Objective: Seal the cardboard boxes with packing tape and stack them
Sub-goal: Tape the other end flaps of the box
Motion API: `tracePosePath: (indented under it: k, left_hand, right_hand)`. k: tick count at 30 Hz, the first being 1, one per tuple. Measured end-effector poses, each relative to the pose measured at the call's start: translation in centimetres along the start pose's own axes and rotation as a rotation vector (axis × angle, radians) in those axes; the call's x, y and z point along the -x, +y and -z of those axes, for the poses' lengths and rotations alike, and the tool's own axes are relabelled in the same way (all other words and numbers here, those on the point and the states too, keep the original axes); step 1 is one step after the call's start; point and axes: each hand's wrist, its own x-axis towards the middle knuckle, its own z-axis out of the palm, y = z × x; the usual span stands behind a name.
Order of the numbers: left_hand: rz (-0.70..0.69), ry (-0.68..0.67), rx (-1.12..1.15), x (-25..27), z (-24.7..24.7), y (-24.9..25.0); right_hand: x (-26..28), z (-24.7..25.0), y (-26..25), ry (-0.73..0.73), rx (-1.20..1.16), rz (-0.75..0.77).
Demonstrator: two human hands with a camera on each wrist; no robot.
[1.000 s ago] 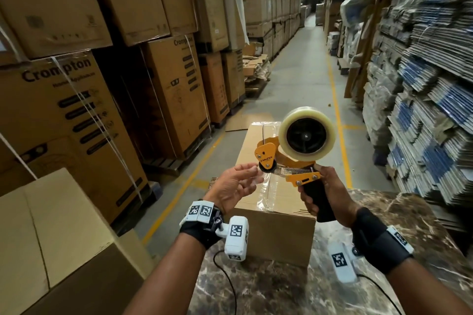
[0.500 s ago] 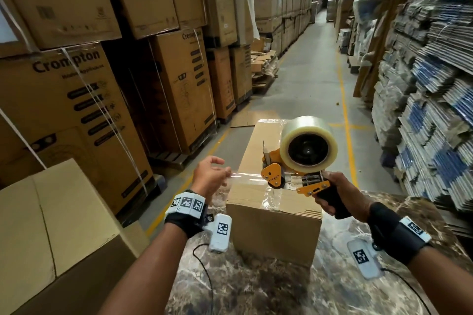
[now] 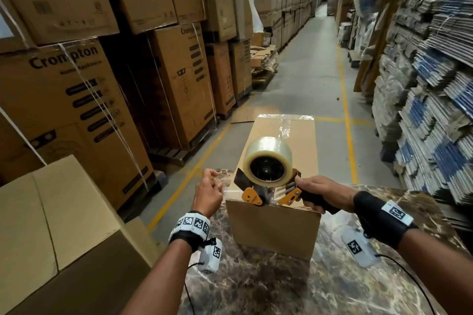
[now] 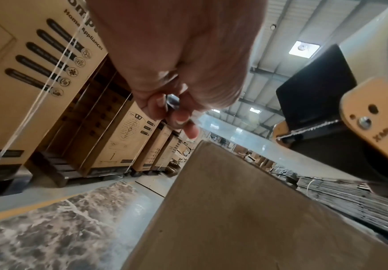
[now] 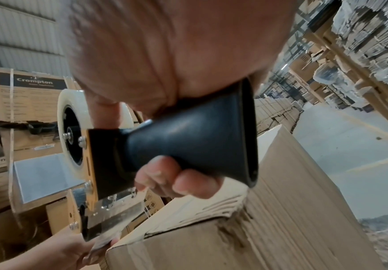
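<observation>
A plain cardboard box (image 3: 284, 135) stands on the marble table (image 3: 281, 286), with clear tape across its far end. My right hand (image 3: 320, 190) grips the black handle of an orange tape dispenser (image 3: 268, 181), also seen as dispenser (image 5: 165, 151), carrying a clear tape roll (image 3: 267, 160). The dispenser sits at the box's (image 5: 280, 201) near top edge. My left hand (image 3: 208, 193) is just left of the box and pinches the free end of the clear tape (image 4: 229, 135), which stretches from the fingertips (image 4: 183, 120) to the dispenser (image 4: 373, 124) above the box (image 4: 234, 210).
A large plain carton (image 3: 51, 225) stands at the near left beside the table. Strapped Crompton cartons (image 3: 76, 100) on pallets line the left of the aisle. Stacks of flattened cardboard (image 3: 435, 110) fill the right. The concrete aisle (image 3: 314, 71) with yellow lines runs ahead.
The dispenser has come down from above the box to its near top edge. My left hand moved left and down, drawing the tape end out sideways.
</observation>
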Motion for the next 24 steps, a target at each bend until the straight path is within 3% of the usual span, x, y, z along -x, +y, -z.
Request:
tracePosePath:
  k: [6, 19, 24]
  left_hand:
    - [-0.024, -0.019, -0.03, 0.0, -0.5, -0.1]
    - [0.056, -0.052, -0.008, -0.1, -1.3, -0.8]
    - [0.079, 0.002, 0.001, 0.7, -2.3, -1.2]
  right_hand:
    - [-0.9, 0.2, 0.6, 0.011, 0.082, -0.011]
    - [-1.5, 0.4, 0.4, -0.018, 0.159, -0.058]
    - [-1.6, 0.4, 0.6, -0.027, 0.202, -0.077]
